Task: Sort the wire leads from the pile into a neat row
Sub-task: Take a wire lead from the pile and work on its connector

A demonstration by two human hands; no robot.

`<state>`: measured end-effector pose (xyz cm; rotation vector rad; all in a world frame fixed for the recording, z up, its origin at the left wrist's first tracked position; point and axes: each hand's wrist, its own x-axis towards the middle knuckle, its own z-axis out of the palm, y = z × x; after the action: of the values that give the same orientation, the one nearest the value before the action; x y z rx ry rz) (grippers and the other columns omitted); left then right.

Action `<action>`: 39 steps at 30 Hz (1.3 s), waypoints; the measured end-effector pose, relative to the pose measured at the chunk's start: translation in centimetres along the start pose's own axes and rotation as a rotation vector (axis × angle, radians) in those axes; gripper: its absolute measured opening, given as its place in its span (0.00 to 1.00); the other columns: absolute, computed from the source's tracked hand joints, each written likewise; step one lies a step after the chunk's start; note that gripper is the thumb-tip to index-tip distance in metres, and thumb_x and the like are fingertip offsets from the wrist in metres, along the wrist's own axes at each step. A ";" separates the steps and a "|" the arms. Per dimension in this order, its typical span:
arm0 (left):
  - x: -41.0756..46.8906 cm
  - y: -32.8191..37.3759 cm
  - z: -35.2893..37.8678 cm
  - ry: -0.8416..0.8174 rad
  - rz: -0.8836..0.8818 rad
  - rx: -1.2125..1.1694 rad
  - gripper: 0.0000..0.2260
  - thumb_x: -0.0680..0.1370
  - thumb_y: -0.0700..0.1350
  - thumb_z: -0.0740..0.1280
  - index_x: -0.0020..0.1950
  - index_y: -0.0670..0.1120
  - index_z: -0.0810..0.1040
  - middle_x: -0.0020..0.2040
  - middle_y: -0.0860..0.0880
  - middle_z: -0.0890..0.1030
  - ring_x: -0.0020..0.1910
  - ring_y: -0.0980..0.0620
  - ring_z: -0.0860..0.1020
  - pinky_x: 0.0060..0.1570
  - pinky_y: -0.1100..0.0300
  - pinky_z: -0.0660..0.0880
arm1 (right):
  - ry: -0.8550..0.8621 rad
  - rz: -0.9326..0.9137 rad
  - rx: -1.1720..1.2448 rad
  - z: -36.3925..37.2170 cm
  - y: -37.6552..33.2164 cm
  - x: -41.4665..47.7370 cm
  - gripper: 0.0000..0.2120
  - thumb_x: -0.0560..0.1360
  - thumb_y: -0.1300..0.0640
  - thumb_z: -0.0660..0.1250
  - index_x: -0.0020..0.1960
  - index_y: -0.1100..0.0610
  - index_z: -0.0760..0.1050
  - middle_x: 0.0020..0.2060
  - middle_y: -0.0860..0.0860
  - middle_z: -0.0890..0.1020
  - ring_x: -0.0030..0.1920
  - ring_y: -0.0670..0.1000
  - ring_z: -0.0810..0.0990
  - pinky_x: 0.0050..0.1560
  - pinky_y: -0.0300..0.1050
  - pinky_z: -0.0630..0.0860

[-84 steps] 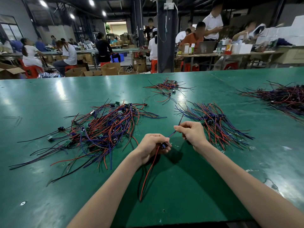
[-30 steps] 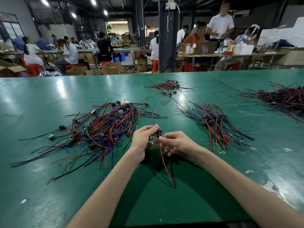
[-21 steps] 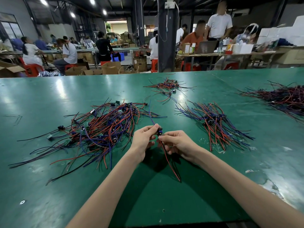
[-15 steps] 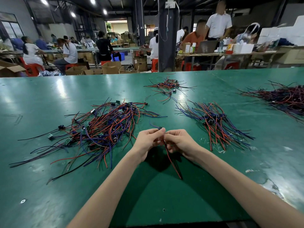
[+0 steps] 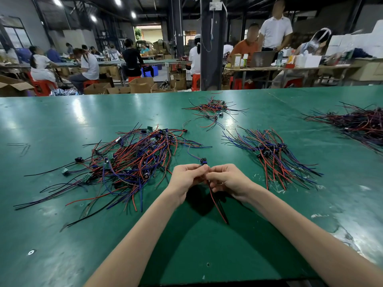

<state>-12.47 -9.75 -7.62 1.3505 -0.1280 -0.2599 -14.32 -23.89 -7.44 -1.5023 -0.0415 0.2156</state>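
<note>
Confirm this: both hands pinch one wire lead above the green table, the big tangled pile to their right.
Wrong side: in the head view the big tangled pile lies to their left. The left hand and right hand do pinch one wire lead above the green table.

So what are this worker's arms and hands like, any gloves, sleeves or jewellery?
Nothing worn is in view. The left hand and the right hand are bare: no gloves, rings or finger covers show. The left forearm and the right forearm are bare too, right down to the picture's bottom edge, with no sleeve, watch, bracelet or wrist strap to be seen.
</note>
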 end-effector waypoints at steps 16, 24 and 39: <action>-0.1 -0.2 0.3 0.143 0.162 0.131 0.08 0.78 0.36 0.66 0.39 0.40 0.79 0.35 0.43 0.80 0.32 0.50 0.76 0.37 0.58 0.77 | -0.089 0.087 0.009 -0.3 -0.4 -0.2 0.07 0.73 0.69 0.67 0.37 0.63 0.77 0.28 0.54 0.81 0.23 0.43 0.73 0.24 0.34 0.72; 0.6 0.7 -0.9 0.315 0.232 0.058 0.08 0.78 0.37 0.65 0.39 0.42 0.78 0.35 0.47 0.79 0.31 0.58 0.76 0.35 0.68 0.77 | -0.200 0.123 -0.031 0.1 -0.5 -0.7 0.06 0.73 0.67 0.68 0.38 0.61 0.79 0.30 0.56 0.82 0.25 0.44 0.74 0.25 0.35 0.72; 1.3 1.1 -2.7 0.461 0.300 0.148 0.08 0.78 0.39 0.67 0.39 0.45 0.80 0.35 0.51 0.81 0.34 0.58 0.78 0.39 0.65 0.78 | -0.329 0.135 -0.117 0.5 -1.0 -1.6 0.07 0.74 0.70 0.64 0.41 0.62 0.79 0.32 0.58 0.81 0.22 0.44 0.70 0.22 0.34 0.67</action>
<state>-10.39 -7.30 -7.17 1.4833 0.0385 0.3198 -15.80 -23.76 -6.28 -1.5744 -0.2196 0.5757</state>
